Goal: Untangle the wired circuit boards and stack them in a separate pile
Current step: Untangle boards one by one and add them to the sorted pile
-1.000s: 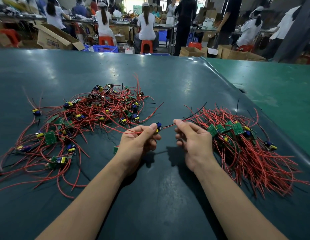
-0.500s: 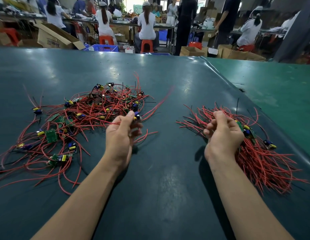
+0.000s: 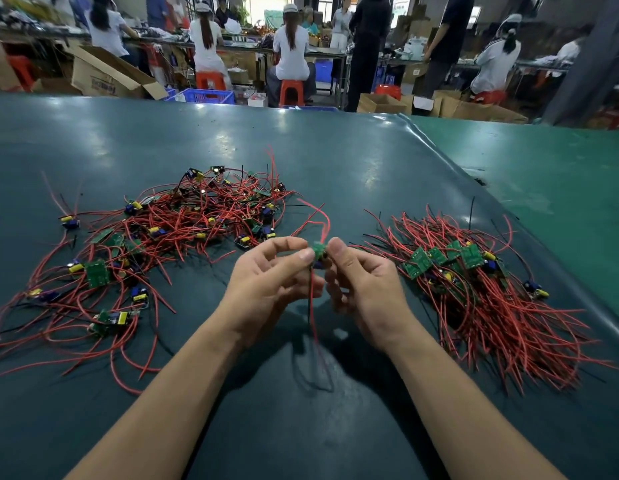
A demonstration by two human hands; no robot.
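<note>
1. Head view: both hands are raised together above the dark teal mat-covered desk (image 3: 335,161), between two piles.
2. Left hand (image 3: 266,285): thumb and forefinger pinch the left edge of a small green circuit board with red wires (image 3: 317,250); remaining fingers curled loosely below.
3. Right hand (image 3: 366,289): thumb and fingers pinch the right edge of the same board; both hands touch it.
4. Held board: clear of the desk surface. Red leads run up and away towards the left pile; one red lead hangs straight down between the wrists.
5. Tangled heap of red-wired green boards with yellow and blue components (image 3: 155,251): lies on the desk to the left, wires crossing in all directions.
6. Sorted pile of red-wired green boards (image 3: 474,289): lies on the desk to the right, well apart from the heap, boards grouped at the far end, wires trailing roughly parallel towards the near right.
7. Lighter green surface (image 3: 560,188): adjoins on the right.
8. Background: seated workers (image 3: 290,46) at benches, cardboard boxes, orange stools.
</note>
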